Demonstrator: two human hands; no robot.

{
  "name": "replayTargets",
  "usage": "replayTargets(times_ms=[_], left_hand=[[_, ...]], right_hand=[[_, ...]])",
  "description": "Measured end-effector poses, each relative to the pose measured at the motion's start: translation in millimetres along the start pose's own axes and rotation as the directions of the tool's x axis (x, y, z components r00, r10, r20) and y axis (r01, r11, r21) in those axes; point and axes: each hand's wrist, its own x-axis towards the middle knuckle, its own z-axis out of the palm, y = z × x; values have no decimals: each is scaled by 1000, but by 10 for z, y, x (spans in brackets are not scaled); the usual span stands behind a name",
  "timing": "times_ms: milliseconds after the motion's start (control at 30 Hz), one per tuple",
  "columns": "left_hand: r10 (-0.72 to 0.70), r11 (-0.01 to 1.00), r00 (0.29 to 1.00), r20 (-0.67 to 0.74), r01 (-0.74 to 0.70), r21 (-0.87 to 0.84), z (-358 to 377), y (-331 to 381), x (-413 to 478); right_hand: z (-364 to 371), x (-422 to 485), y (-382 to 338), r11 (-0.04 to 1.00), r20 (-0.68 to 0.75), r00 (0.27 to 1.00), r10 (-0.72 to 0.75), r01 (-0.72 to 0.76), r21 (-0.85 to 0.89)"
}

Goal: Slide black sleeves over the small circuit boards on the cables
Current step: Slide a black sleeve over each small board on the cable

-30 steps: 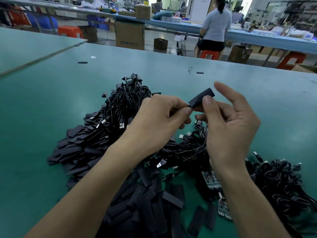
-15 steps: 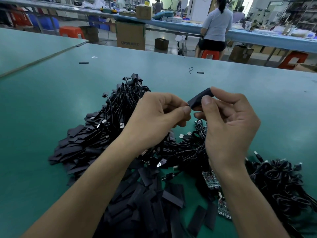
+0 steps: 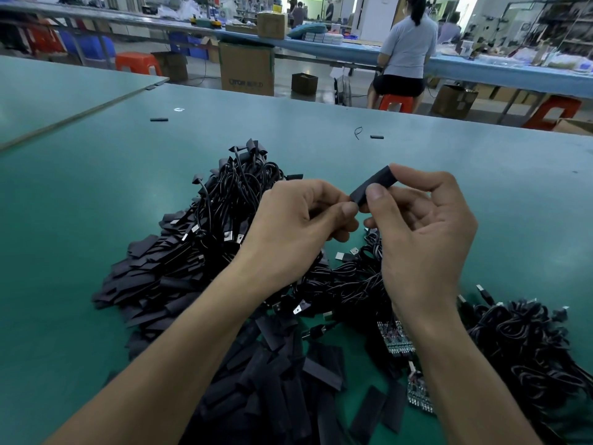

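black sleeve [image 3: 373,184]: held up between both hands, above the cable heap [image 3: 237,200] on the counter [image 3: 128,187] | change: our right hand [image 3: 426,239] has curled its forefinger, straight a second ago, over the far end, thumb pinching beneath | left hand [image 3: 295,226]: pinches the near end, board hidden | judgement: grip firmed for feeding the board in, not yet seated | bare circuit boards [image 3: 396,340] wait by the right wrist

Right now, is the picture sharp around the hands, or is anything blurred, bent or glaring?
Head view: left hand, right hand and black sleeve are sharp; the wide lens bends the table's far edge slightly; far benches look soft; the cable pile is dark, low in detail.
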Motion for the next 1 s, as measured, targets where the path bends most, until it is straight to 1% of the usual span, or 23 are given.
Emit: replayTargets(times_ms=[167,267,333,367,433,500,533,633,667,733,800,833,900,933,967,1000], left_hand=[[-31,998,999,25,32,-45,-2,-4,16],[-37,999,999,32,37,-7,12,-9,6],[-57,997,996,66,53,61,1,-20,0],[-82,991,991,104,70,110,-10,-31,-3],[-126,963,977,170,79,258,-38,-71,-11],[-140,907,976,170,57,417,-62,-100,-12],[-150,888,975,165,60,455,-70,-107,-9],[-175,884,971,163,82,460,-86,-117,5],[-163,880,977,136,82,467,-96,-118,16],[-108,881,994,27,83,466,-139,-107,55],[-54,911,990,-130,102,400,-212,-78,96],[-25,928,976,-215,103,359,-259,-66,115],[61,939,920,-388,79,335,-361,-55,144],[103,940,881,-462,66,334,-416,-60,154],[131,944,843,-521,55,325,-467,-67,164],[144,948,813,-564,51,315,-518,-84,173]], right_hand=[[-53,36,-8,1000,45,999,23,-23,-13],[-74,64,-10,999,50,998,44,-44,-7],[-95,85,-17,998,39,997,62,-63,16],[-106,98,-28,996,33,997,75,-76,35],[-130,127,-57,990,22,993,113,-114,87],[-162,160,-88,970,9,986,167,-166,178],[-180,175,-104,957,6,982,189,-186,224],[-206,202,-128,933,3,974,226,-217,287],[-210,204,-125,930,-1,970,244,-234,284],[-228,216,-84,928,-14,953,304,-293,232],[-273,243,-3,925,-32,932,360,-353,139],[-303,262,46,924,-50,925,376,-371,88],[-365,297,121,921,-101,918,383,-388,-25],[-392,304,147,918,-120,922,367,-380,-115],[-412,303,175,902,-120,933,338,-358,-241],[-427,290,200,865,-91,944,317,-327,-381]])
